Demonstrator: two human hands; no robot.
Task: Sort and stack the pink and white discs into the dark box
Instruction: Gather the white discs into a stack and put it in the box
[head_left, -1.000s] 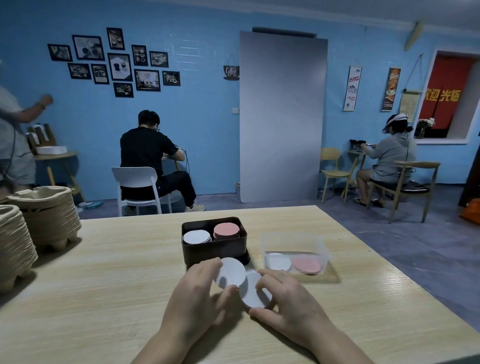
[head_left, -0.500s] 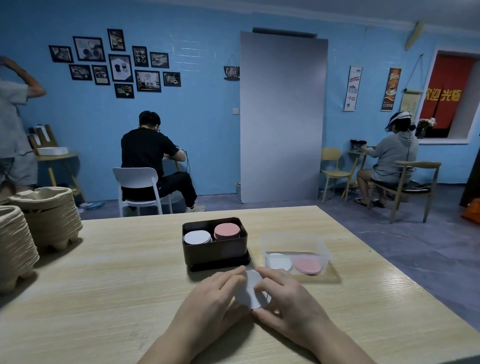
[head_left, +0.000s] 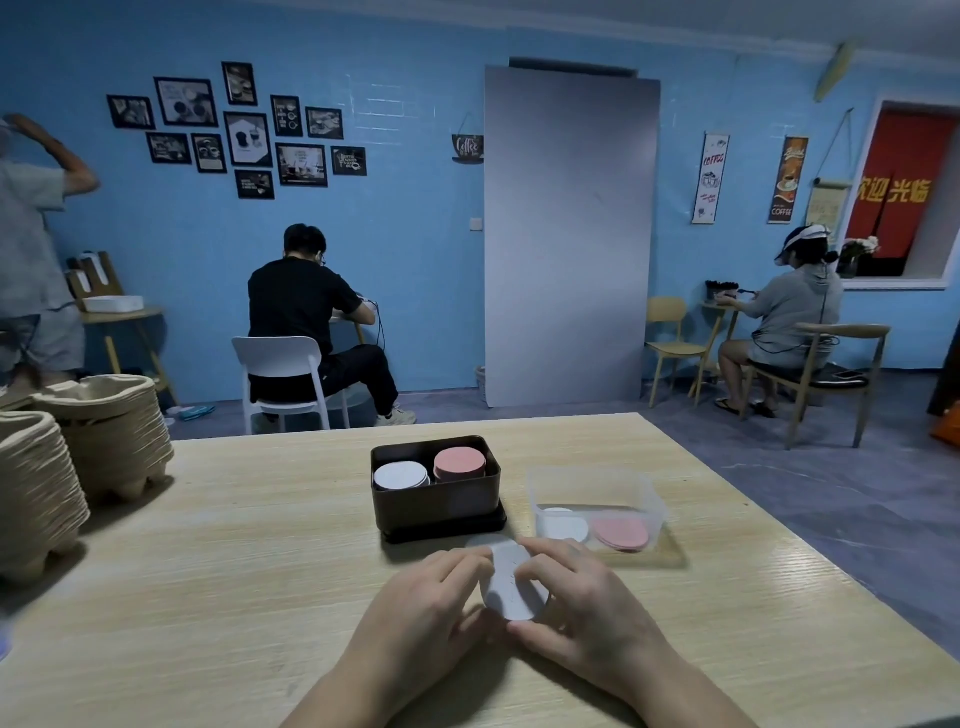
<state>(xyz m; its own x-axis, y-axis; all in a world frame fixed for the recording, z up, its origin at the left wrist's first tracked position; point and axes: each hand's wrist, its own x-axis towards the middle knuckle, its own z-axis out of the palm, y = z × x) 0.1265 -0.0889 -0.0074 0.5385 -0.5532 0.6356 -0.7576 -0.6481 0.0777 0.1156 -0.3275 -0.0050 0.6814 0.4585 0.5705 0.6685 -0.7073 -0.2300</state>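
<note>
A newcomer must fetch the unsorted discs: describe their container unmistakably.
On the wooden table, just right of the dark box, stands a clear plastic tub. Unlike the opaque box, it is see-through, with white discs and pink discs lying low inside.

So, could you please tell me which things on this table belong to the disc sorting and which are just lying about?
Part of the job:
dark box holding a white stack and a pink stack
clear tub of unsorted discs
loose white discs held between left hand and right hand

Just lying about:
stacks of pulp trays on the left of the table
</note>
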